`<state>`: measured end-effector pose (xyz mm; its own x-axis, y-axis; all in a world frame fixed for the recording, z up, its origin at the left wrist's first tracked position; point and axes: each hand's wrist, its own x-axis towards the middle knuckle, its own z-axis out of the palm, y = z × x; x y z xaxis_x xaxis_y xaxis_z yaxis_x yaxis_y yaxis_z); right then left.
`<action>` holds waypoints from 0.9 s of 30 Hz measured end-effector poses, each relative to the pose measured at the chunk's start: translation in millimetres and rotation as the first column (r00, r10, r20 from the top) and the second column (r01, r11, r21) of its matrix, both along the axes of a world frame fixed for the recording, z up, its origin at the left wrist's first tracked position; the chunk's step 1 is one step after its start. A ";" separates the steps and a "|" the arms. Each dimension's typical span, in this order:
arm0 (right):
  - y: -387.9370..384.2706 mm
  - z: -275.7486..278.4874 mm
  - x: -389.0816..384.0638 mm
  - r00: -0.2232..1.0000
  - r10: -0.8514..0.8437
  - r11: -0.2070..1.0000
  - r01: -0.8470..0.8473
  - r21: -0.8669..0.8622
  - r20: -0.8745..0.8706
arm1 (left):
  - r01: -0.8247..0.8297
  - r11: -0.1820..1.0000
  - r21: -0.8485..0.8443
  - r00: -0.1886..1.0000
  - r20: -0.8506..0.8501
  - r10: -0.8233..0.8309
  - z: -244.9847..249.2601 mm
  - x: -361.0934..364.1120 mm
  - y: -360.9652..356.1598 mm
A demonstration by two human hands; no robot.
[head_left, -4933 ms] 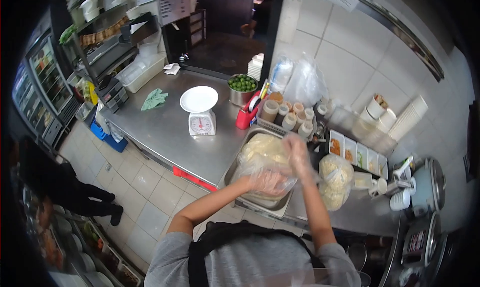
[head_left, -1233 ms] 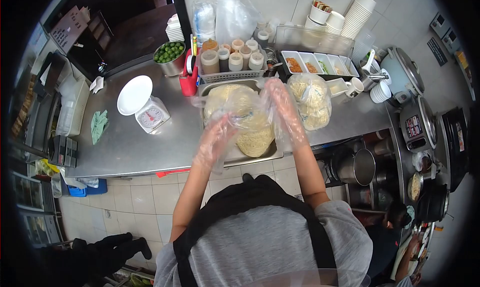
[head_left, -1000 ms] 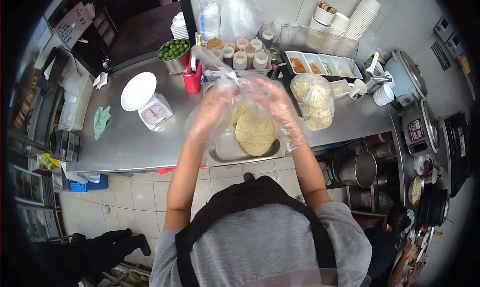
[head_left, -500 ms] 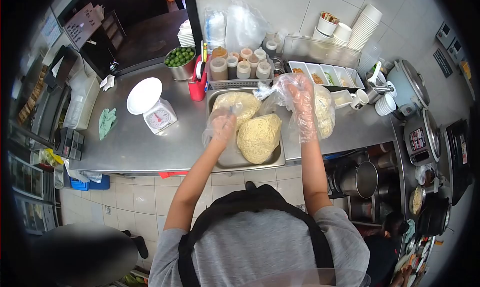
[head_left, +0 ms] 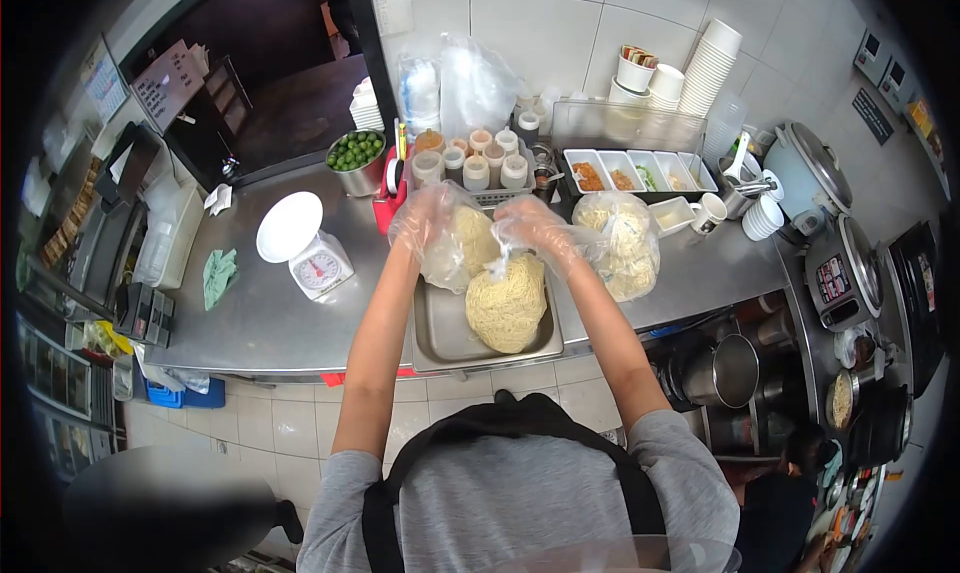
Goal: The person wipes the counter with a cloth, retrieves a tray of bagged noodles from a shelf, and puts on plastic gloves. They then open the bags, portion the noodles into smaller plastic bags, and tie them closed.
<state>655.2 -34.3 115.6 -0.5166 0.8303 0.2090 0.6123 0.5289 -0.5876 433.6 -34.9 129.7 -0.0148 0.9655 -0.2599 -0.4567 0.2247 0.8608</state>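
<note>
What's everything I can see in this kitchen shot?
steel tray: one, silver, counter's edge
front noodle bag: one, pale yellow, in tray
rear noodle bag: one, pale yellow, tray's back
large noodle bag: one, pale, beside tray
kitchen scale: one, white, counter's left
bowl of limes: one, green, counter's back
sauce bottles: several, capped, behind tray
cloth: one, green, far left
paper cups: stacks, white, by wall
rice cooker: one, pale, far right
left hand: clear glove, on rear noodle bag
right hand: clear glove, pinching front noodle bag
</note>
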 end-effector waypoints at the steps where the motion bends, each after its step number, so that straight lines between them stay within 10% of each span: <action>1: -13.5 13.4 -5.4 1.000 -0.014 0.999 0.015 -0.044 0.028 | 0.011 1.000 0.003 1.000 -0.026 -0.011 9.3 -1.4 4.8; 9: -40.8 37.2 -36.4 0.966 0.205 0.953 -0.161 0.256 -0.158 | 0.182 0.978 0.101 0.954 -0.258 -0.151 63.7 -4.0 4.5; 13: -21.6 20.0 -49.1 0.949 0.202 0.913 -0.272 0.306 0.241 | 0.246 0.967 0.062 0.946 -0.232 -0.226 79.1 3.4 1.9; 22: -29.2 10.6 -16.6 0.971 0.232 0.922 -0.236 0.307 0.052 | 0.208 0.971 0.118 0.972 -0.133 -0.193 106.3 -1.7 -37.4; 27: -20.5 21.5 12.3 0.968 0.251 0.967 -0.252 0.035 0.031 | 0.192 0.978 0.080 0.950 -0.267 -0.165 86.4 -26.6 -34.2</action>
<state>667.5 -54.8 137.2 -0.7134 0.6647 0.2221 0.4715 0.6897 -0.5495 407.0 -69.1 216.1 0.1072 0.9798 -0.1688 -0.1771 0.1859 0.9665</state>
